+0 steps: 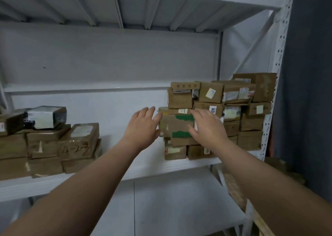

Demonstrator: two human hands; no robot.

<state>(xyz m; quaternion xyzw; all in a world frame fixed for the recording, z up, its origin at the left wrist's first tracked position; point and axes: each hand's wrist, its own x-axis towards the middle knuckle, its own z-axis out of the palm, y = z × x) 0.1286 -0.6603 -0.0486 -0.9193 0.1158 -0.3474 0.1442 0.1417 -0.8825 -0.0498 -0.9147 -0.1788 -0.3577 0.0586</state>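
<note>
Flanking one green-taped box point(177, 126): two hands. The left hand point(143, 126) has straight fingers touching the box's left edge. The right hand point(206, 128) lies spread on its right front, and neither curls round it. The box sits mid-height at the left edge of the right stack of brown boxes point(249, 122) on the white shelf point(161, 169), with boxes above and beneath it. The left group of brown boxes point(45, 151) includes one marked 4-2-3 point(79, 142) and is topped by two dark-wrapped parcels point(46, 117). Bare shelf board lies between the groups. The right stack stands just beside the perforated upright point(280, 74).
</note>
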